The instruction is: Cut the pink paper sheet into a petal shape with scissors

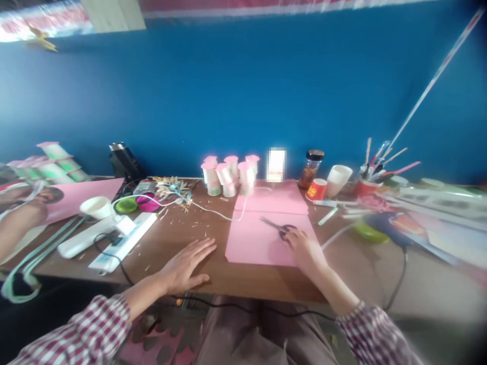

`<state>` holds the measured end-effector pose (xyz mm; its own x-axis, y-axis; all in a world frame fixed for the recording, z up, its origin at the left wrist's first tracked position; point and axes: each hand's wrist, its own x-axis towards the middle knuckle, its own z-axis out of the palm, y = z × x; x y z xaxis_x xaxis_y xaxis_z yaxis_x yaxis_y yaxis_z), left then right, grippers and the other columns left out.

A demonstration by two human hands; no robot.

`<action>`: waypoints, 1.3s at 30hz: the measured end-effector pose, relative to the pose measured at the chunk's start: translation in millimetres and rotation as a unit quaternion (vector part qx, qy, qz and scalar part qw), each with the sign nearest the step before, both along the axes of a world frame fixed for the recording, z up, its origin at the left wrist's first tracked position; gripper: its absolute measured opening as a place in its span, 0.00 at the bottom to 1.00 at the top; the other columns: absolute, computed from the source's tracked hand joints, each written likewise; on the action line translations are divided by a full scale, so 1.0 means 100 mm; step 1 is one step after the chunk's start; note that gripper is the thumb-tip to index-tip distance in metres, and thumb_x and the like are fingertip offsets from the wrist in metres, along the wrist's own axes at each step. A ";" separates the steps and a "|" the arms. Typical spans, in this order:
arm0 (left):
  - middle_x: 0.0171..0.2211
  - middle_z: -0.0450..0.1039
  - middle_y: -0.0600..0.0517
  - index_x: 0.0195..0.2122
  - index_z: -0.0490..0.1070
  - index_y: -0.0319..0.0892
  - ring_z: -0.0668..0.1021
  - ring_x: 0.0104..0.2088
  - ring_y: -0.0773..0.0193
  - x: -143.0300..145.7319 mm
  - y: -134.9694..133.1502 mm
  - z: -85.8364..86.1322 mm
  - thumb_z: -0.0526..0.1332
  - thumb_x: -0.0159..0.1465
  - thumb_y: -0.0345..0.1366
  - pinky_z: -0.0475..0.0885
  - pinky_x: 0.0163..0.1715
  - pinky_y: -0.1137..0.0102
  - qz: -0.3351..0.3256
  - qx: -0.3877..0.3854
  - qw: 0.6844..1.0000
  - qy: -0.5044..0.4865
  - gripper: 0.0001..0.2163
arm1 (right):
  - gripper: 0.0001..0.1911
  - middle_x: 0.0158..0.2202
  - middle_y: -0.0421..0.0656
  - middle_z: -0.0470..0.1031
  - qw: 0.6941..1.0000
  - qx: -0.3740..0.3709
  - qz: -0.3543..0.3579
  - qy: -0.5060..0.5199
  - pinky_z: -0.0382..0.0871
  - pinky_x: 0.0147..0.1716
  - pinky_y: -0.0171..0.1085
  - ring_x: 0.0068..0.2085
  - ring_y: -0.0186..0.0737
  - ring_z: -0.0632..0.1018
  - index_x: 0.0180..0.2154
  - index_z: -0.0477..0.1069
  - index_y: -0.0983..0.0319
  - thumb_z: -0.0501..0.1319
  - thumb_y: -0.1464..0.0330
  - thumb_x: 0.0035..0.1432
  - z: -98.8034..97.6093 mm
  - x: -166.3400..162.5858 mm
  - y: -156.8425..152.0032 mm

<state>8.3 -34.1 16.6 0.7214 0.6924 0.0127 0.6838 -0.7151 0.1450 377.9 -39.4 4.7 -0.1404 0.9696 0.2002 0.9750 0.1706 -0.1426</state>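
My left hand [186,266] lies flat on the brown table [182,233], fingers stretched out, holding nothing, just left of a pink paper sheet [254,243]. My right hand [304,248] rests on the right part of that sheet, its fingers at the handles of dark scissors [274,225] that lie on the paper. Whether the fingers grip the handles is unclear. A second pink sheet [272,200] lies just behind the first.
Several white and pink cups [228,175] cluster at the back, a white cable [213,210] running past them. A power strip [122,243], white cup [97,205] and green lid [126,204] lie left. A jar [311,168], red cup [316,190] and brush holder [371,180] stand right.
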 end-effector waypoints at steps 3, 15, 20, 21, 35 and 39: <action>0.61 0.53 0.47 0.61 0.52 0.45 0.58 0.59 0.54 0.08 0.04 0.11 0.51 0.59 0.52 0.53 0.57 0.59 0.019 -0.019 1.000 0.000 0.30 | 0.09 0.50 0.46 0.69 1.000 -0.001 0.000 -0.003 0.63 0.40 0.36 0.46 0.43 0.71 0.41 0.71 0.60 0.55 0.69 0.60 0.04 0.01 0.00; 0.40 0.73 0.48 0.42 0.70 0.43 0.73 0.41 0.62 1.60 0.42 0.06 0.49 0.64 0.35 0.64 0.44 0.69 0.171 0.168 0.941 -0.239 0.12 | 0.11 0.39 0.47 0.71 0.997 0.045 -0.057 -0.017 0.59 0.38 0.38 0.42 0.46 0.69 0.37 0.69 0.61 0.53 0.61 0.61 0.12 -0.03 0.05; 0.42 0.71 0.49 0.42 0.69 0.46 0.73 0.42 0.61 1.33 0.44 0.01 0.51 0.62 0.37 0.65 0.41 0.70 0.337 0.074 0.930 -0.131 0.11 | 0.09 0.38 0.46 0.72 0.998 0.039 -0.042 -0.013 0.59 0.35 0.36 0.40 0.43 0.70 0.37 0.69 0.61 0.54 0.63 0.61 0.10 -0.02 0.02; 0.41 0.71 0.48 0.40 0.69 0.45 0.73 0.41 0.61 1.25 0.44 0.00 0.53 0.61 0.38 0.65 0.40 0.69 0.355 0.059 0.926 -0.115 0.10 | 0.09 0.38 0.46 0.72 0.998 0.037 -0.043 -0.011 0.59 0.35 0.36 0.40 0.43 0.70 0.37 0.69 0.61 0.54 0.64 0.61 0.10 -0.02 0.02; 0.28 0.76 0.49 0.26 0.73 0.45 0.77 0.31 0.59 1.03 0.45 0.07 0.59 0.54 0.44 0.65 0.28 0.71 0.360 -0.101 0.926 -0.057 0.09 | 0.11 0.38 0.49 0.72 0.997 0.007 -0.082 -0.006 0.60 0.33 0.36 0.41 0.44 0.70 0.36 0.71 0.63 0.52 0.66 0.62 0.13 -0.05 0.04; 0.38 0.75 0.45 0.34 0.72 0.42 0.76 0.40 0.57 1.08 0.53 0.07 0.56 0.57 0.41 0.65 0.36 0.70 0.352 -0.075 0.929 -0.082 0.10 | 0.12 0.38 0.50 0.72 0.997 0.013 -0.080 -0.016 0.60 0.35 0.37 0.41 0.45 0.70 0.38 0.71 0.64 0.51 0.66 0.63 0.09 -0.05 0.07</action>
